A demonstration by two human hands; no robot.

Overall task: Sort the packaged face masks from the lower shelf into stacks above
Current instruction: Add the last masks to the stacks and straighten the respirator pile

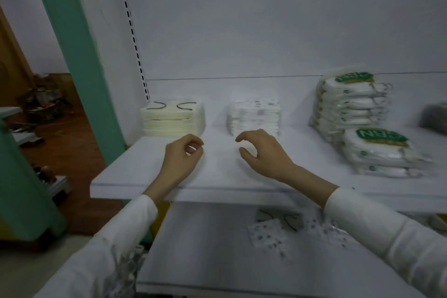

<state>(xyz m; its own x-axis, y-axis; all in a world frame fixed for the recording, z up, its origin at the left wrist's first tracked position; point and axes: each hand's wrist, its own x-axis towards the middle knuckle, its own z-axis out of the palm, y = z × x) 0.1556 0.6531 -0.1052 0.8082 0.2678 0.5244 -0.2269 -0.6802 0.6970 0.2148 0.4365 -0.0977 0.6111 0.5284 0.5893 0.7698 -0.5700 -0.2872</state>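
Over the upper shelf (217, 176), seen from the head camera, both my hands hover empty. The left hand (183, 155) has loosely curled fingers, thumb near forefinger, pinching nothing I can see. The right hand (261, 150) is arched palm-down and relaxed, just in front of the patterned stack (254, 113).

The loose packets (266, 232) lie on the lower shelf (205, 249), below my right forearm, overlapping one another. I judge it best to lift one packet at a time. Patterned ones go squarely on the middle pile, dark-looped ones on the cream stack (173, 118) at left. I'd leave the N95 stacks (350, 104) alone.
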